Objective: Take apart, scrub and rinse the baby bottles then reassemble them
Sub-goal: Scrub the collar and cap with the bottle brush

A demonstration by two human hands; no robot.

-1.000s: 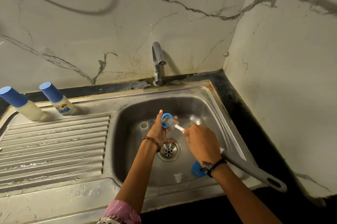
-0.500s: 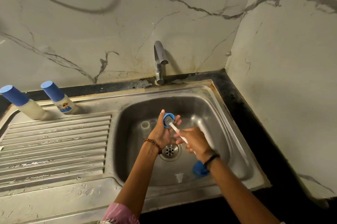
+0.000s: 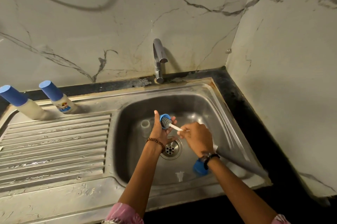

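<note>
Head view: steel sink [image 3: 215, 107] set in the right end of the worktop, drainboard on its left.
Two capped bottles [image 3: 54, 98]: standing at the drainboard's back-left edge, blue caps up, both seeming to lean left, though the wide lens may exaggerate that.
Clear part [image 3: 145, 124]: loose in the basin's back-left, just left of the hands; too faint to name.
Left hand [image 3: 160, 129]: over the basin above the drain [image 3: 170, 148], fingers curled round a blue collar ring [image 3: 164, 120], thumb up.
Brush [image 3: 166, 122]: bristle head is seated in the ring's opening; long axis runs from the ring down-right along the white stem toward the basin's right wall.
Right hand [image 3: 197, 137]: pinching the white stem.
Change: a second ago the bristles sat beside the ring; now they are inside it, and the grey handle end is only a blur at the front-right.
Meaning: scrubbing of this ring looks underway; rinsing and reassembly are still to come, since the tap [image 3: 158, 59] shows no water.
Blue piece [image 3: 199, 166]: on the basin floor, front-right, under the right wrist.
</note>
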